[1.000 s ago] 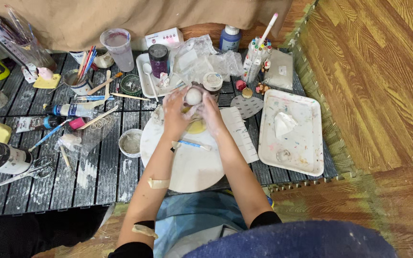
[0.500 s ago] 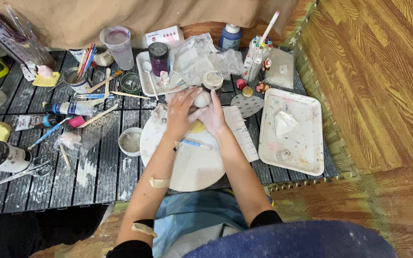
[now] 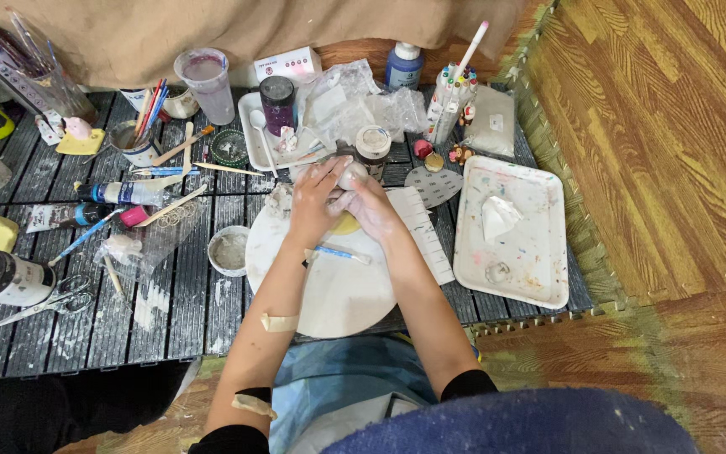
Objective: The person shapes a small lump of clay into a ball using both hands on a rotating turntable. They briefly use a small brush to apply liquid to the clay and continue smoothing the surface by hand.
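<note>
Both hands meet over the far edge of a round white board (image 3: 338,294) on the dark slatted table. My left hand (image 3: 313,202) and my right hand (image 3: 373,204) together clasp a small pale lump of clay (image 3: 351,174), fingers wrapped around it. Under the right hand a yellow disc (image 3: 347,224) peeks out. A blue-handled tool (image 3: 339,252) lies on the board just below my hands. Tape strips stick to my left forearm.
A paint-spattered white tray (image 3: 510,231) with crumpled tissue lies right. A small bowl (image 3: 229,250) sits left of the board. Paint tubes, brushes, jars, cups, plastic bags and a marker holder (image 3: 449,101) crowd the back. Scissors (image 3: 39,304) and a can (image 3: 2,277) lie left.
My hands have closed more tightly around the clay lump and shifted it slightly; the rest of the table is unchanged.
</note>
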